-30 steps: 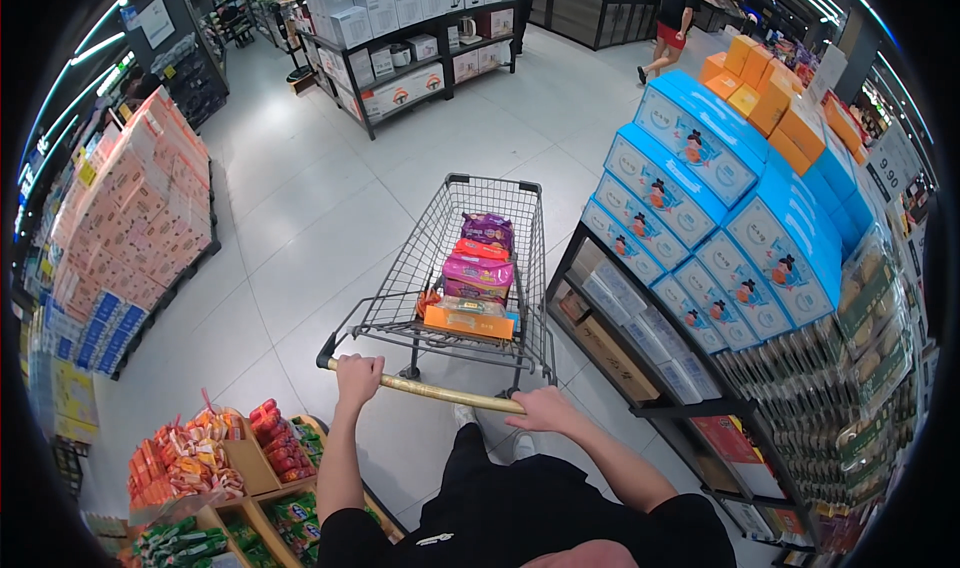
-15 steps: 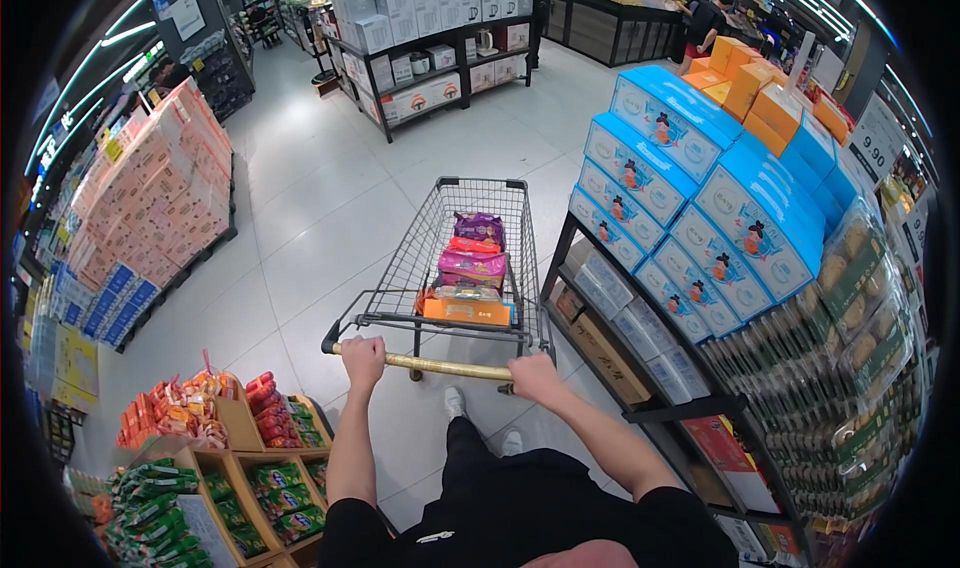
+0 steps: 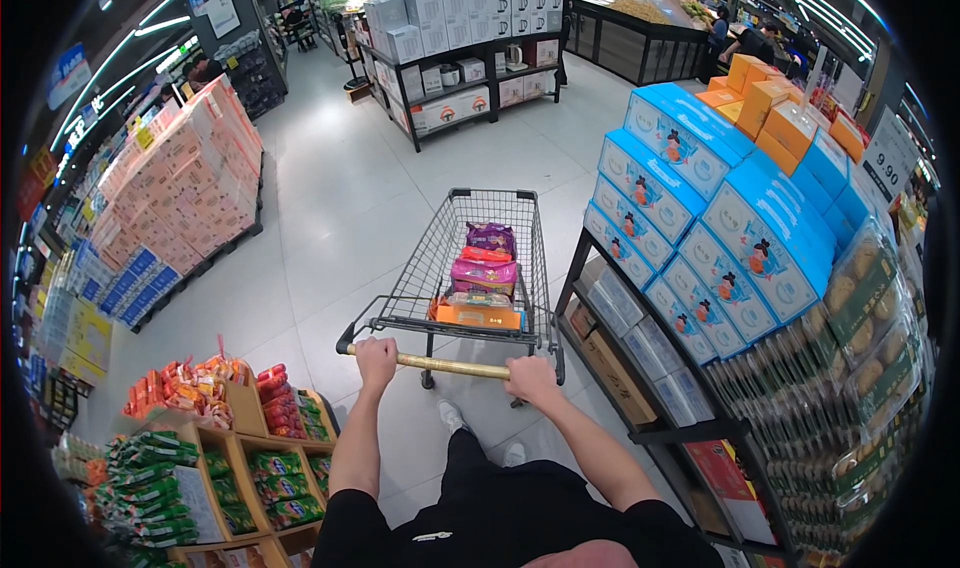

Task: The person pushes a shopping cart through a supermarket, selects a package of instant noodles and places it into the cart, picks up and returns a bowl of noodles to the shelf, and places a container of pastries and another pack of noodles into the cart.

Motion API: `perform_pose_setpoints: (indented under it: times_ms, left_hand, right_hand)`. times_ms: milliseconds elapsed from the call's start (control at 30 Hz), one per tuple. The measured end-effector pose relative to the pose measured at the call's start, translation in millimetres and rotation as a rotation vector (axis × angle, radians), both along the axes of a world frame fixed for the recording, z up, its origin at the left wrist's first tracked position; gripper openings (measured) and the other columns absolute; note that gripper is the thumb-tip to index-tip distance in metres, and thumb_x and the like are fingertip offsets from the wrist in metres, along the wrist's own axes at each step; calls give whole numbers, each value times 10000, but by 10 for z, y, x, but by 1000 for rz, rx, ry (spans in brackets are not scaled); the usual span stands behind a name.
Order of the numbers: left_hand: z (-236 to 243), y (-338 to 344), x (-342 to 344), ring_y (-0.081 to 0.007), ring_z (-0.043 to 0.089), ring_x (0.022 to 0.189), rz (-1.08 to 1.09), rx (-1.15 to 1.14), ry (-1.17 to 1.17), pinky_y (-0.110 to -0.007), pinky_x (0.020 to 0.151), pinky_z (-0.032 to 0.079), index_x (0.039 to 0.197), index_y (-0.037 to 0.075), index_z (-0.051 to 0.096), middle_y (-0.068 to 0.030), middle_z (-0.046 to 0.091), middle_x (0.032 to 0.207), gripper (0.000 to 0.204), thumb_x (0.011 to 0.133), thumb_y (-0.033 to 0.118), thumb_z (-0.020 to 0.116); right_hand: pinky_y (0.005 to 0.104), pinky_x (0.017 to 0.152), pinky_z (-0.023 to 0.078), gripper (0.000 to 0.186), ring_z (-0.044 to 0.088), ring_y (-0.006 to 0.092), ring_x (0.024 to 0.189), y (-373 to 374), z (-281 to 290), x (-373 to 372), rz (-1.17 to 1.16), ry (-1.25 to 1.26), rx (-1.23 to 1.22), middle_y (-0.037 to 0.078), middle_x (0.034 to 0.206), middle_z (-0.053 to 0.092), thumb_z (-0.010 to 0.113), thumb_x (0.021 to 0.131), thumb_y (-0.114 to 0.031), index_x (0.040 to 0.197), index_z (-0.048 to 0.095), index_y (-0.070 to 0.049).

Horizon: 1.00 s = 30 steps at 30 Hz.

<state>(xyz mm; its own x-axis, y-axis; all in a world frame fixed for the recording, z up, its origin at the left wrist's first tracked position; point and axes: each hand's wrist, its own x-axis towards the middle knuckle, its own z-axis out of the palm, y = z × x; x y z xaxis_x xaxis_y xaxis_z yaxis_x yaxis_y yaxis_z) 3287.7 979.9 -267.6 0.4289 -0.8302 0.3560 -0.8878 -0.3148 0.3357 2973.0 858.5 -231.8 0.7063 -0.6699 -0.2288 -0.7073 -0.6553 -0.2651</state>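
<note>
Both my hands grip the yellowish handlebar of a black wire shopping cart [image 3: 425,268]. My left hand [image 3: 376,363] is wrapped round the bar near its left end. Farther right, my right hand [image 3: 533,380] closes on the same bar near its right end. Inside the cart, an orange box [image 3: 480,316] lies nearest to me. Beyond it are a clear-wrapped pack [image 3: 478,299], a magenta bag [image 3: 484,273], a red pack [image 3: 487,254] and a dark purple bag [image 3: 491,236].
Blue and white boxes [image 3: 690,258] stack high on a black shelf close on the right. Wooden bins [image 3: 240,448] of snack packs stand near left, with a pink box stack [image 3: 190,188] beyond. Ahead is a rack [image 3: 450,98] of white boxes. Pale floor tiles [image 3: 340,228] run between them.
The cart and my hands have shifted slightly within the picture, and the surrounding displays appear farther right. Both hands stay on the handlebar.
</note>
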Motion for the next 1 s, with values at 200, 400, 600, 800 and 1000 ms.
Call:
perform_pose_setpoints:
  times_ms: [200,400,600,800,1000]
  left_hand:
    - [-53,-49,8,-327,522,623,9,-13,47,-457,687,386,599,52,599,-131,544,578,299,862,184,549]
    - [-187,-142,107,-337,531,661,52,-9,79,-467,723,397,607,49,597,-138,553,608,324,885,211,565]
    - [-205,-310,142,-312,530,639,95,-58,49,-448,712,387,606,55,599,-123,548,586,313,879,205,569]
    - [-228,-597,341,-284,535,621,166,-81,53,-426,705,379,587,66,609,-100,554,558,309,865,198,575]
    - [-290,-915,643,-269,547,622,219,-69,35,-420,722,383,577,78,633,-86,578,566,302,844,210,582]
  right_hand:
    - [433,707,566,200,706,318,754,-149,88,70,2,66,33,141,768,707,653,727,-244,839,729,-97]
    - [434,704,565,211,700,323,744,-414,-8,159,50,50,-27,135,757,700,641,717,-245,841,719,-94]
    - [435,684,560,208,697,324,753,-757,-65,319,55,42,-16,137,761,698,647,699,-252,839,716,-114]
    - [438,726,556,240,697,310,819,-1186,-147,662,41,115,57,116,813,712,658,693,-287,867,720,-132]
    - [386,725,543,348,695,234,806,-1647,-164,1046,31,259,413,58,818,716,717,703,-415,942,730,-162]
